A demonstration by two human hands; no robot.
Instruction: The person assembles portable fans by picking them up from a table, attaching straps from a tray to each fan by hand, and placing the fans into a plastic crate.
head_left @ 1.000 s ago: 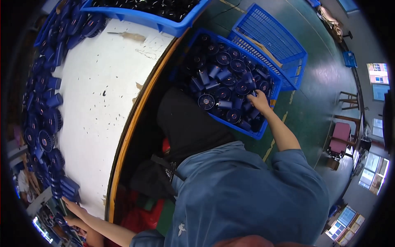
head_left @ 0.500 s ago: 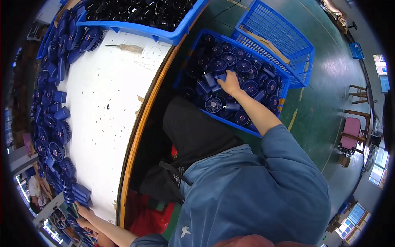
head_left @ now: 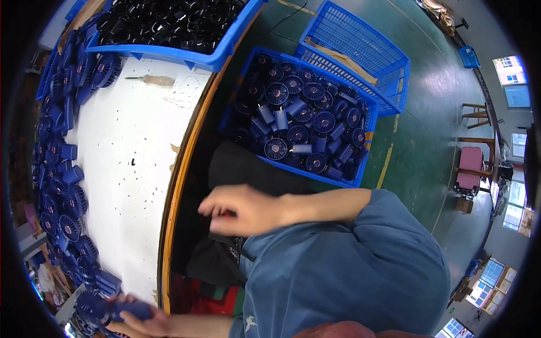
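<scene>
My left hand (head_left: 147,322), over the near end of the white table (head_left: 129,169), is closed round the handle of a dark blue handheld fan (head_left: 92,307). The fan's round head points left; hand and fan are slightly blurred. In front of my body, beyond the table's wooden edge, my right hand (head_left: 242,211) hangs in the air. Its fingers are bent, with a gap between them and the thumb, and nothing shows in them. Along the table's left side lies a long heap of similar blue fans (head_left: 69,228).
A blue crate (head_left: 344,183) full of fans stands right of the table, an open blue basket (head_left: 360,39) behind it. At the table's far end is a blue tray (head_left: 211,59) of glossy black parts, with a wooden-handled pointed tool (head_left: 158,80) nearby. Farther right stands a pink-seated chair (head_left: 469,169).
My right hand has left the fans in the crate and swung back toward my body. My left hand has moved from the heap's near end toward me, now holding a fan. The view has shifted slightly.
</scene>
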